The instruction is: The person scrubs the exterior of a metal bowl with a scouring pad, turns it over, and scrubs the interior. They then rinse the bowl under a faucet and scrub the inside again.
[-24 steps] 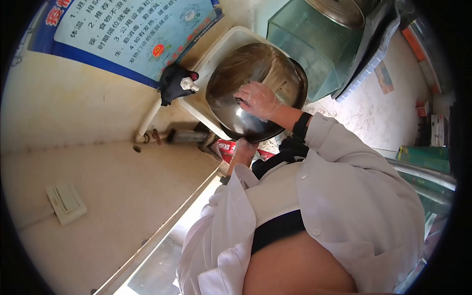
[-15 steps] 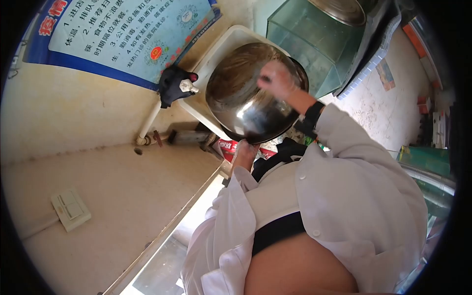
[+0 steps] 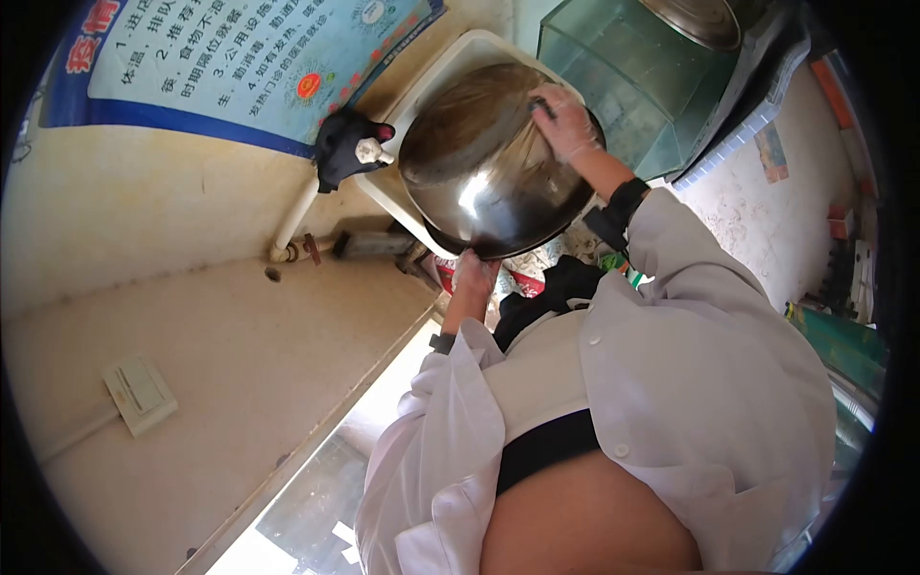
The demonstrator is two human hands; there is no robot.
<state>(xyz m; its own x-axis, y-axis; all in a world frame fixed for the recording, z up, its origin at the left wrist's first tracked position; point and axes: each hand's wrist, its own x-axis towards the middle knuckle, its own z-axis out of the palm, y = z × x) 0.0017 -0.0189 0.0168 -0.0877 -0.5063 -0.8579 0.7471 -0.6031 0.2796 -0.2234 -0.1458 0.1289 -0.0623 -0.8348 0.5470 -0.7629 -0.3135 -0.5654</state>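
Observation:
A large, shiny metal wok point(image 3: 498, 187) with brown stains is tilted in the white sink point(image 3: 385, 206). Its lower rim is in the grip of my left hand point(image 3: 471, 274), whose fingers are partly hidden. My right hand point(image 3: 572, 129), in a thin clear glove, lies against the upper right of the wok. Pinched in its fingers is a small dark scrubber point(image 3: 543, 108), mostly covered by the hand. Left of the sink, a pale tap point(image 3: 372, 151) sticks out of a black wrapping point(image 3: 342, 144).
A glass tank point(image 3: 613, 86) stands right beside the sink, with a round metal lid point(image 3: 700, 21) at its top. A blue-edged poster point(image 3: 230, 77) hangs on the wall. Below it run a pipe point(image 3: 297, 213) and a small red valve point(image 3: 311, 249). Red packaging point(image 3: 525, 285) lies under the wok.
My right hand has moved up and slightly right across the wok, and its blur is gone. The left hand still holds the rim. The whole view has shifted a little.

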